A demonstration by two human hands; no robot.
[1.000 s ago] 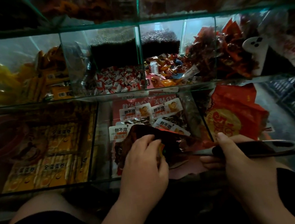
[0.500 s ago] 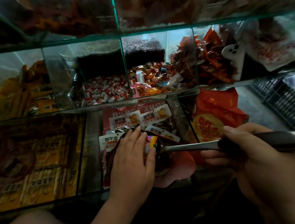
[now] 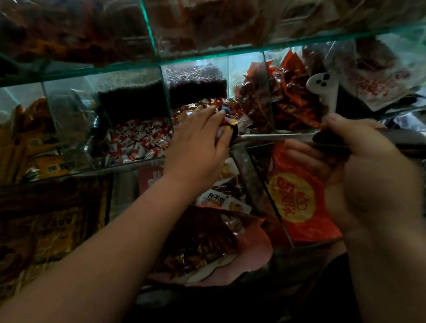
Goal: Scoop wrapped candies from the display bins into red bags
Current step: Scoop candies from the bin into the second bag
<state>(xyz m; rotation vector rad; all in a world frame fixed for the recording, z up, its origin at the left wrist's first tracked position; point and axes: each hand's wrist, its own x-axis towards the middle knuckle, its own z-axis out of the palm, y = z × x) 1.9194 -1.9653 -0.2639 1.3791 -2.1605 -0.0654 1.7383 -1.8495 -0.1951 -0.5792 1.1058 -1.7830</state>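
Mixed candies (image 3: 194, 108) lie in a glass bin (image 3: 166, 97) just behind the bowl end of the scoop (image 3: 278, 136). The left hand (image 3: 196, 147) is cupped over that bowl, fingers bent onto candies; whether it grips any cannot be told. The right hand (image 3: 368, 169) is wrapped round the scoop's dark handle. Below the scoop, an open bag (image 3: 203, 243) holds candies. A printed red bag (image 3: 296, 196) sits under the handle.
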